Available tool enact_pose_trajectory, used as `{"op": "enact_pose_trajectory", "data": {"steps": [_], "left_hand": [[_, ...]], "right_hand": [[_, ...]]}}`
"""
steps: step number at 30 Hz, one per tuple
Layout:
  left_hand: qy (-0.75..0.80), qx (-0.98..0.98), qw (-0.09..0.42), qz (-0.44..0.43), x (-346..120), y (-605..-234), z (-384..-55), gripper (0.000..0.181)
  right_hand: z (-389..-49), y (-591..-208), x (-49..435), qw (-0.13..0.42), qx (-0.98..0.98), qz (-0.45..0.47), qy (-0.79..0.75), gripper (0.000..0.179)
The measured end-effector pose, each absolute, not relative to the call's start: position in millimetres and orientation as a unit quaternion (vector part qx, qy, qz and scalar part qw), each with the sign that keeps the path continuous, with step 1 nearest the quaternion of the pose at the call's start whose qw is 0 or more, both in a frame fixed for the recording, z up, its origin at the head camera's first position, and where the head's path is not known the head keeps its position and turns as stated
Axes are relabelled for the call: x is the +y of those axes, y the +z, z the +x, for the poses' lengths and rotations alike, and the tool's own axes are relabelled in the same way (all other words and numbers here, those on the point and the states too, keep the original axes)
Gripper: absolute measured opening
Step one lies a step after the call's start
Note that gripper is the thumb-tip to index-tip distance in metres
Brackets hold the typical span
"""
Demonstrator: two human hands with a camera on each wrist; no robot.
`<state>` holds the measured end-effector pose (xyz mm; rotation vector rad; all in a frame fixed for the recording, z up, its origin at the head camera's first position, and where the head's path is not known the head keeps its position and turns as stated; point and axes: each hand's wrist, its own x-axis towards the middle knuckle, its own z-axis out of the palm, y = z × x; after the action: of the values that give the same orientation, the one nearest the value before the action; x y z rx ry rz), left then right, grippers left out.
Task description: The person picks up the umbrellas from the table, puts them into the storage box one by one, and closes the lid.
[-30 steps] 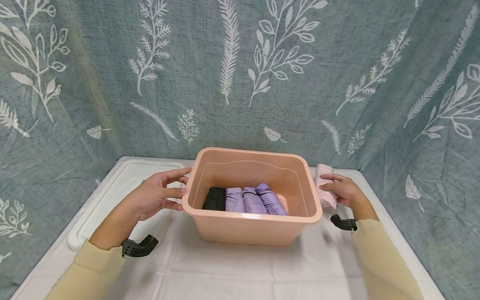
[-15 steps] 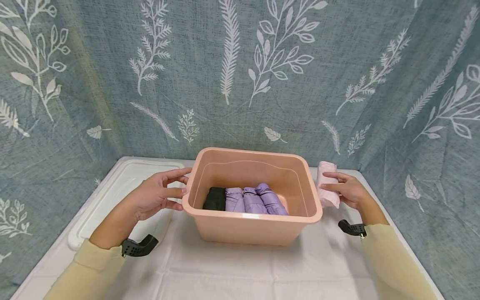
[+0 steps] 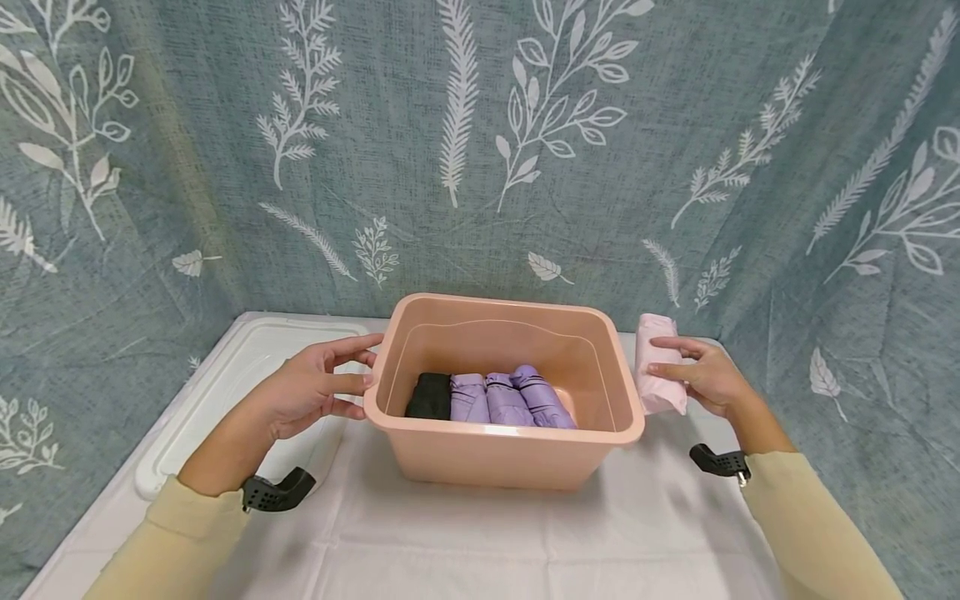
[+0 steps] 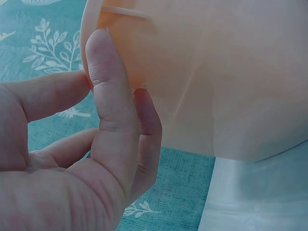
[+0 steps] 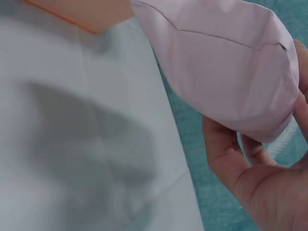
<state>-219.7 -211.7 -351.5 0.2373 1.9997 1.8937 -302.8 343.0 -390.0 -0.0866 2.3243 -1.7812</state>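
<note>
A peach plastic bin (image 3: 487, 458) stands on the white-covered table. My left hand (image 3: 311, 387) is at its left end, relaxed fingers spread against the rim and outer wall. In the left wrist view, none of the left hand's (image 4: 91, 130) fingers visibly hooks over the rim. To the right of the bin, my right hand (image 3: 705, 371) grips a pale pink fabric roll (image 3: 656, 333) between thumb and fingers. The roll (image 5: 226, 67) shows a seamed, closed-looking end in the right wrist view. Inside the bin lie a black bundle (image 3: 430, 397) and several purple fabric rolls (image 3: 507, 402), side by side.
A white lid-like tray (image 3: 262, 333) lies flat at the left, partly under my left arm. Patterned blue-green curtain (image 3: 480, 208) surrounds the back and sides of the table (image 3: 450, 542). Bare bin floor shows right of the purple rolls.
My right hand has moved right and lifted the pale pink roll slightly, away from the bin's side. The left hand and the bin stay where they were.
</note>
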Motion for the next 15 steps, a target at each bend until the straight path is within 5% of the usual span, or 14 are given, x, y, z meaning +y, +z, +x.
{"op": "enact_pose_trajectory", "data": {"steps": [15], "left_hand": [[0.675,0.709,0.185,0.088,-212,-351,-219,0.077]], "right_hand": [[-285,-367,342,0.095,0.777,-0.047,-0.62,0.043]]}}
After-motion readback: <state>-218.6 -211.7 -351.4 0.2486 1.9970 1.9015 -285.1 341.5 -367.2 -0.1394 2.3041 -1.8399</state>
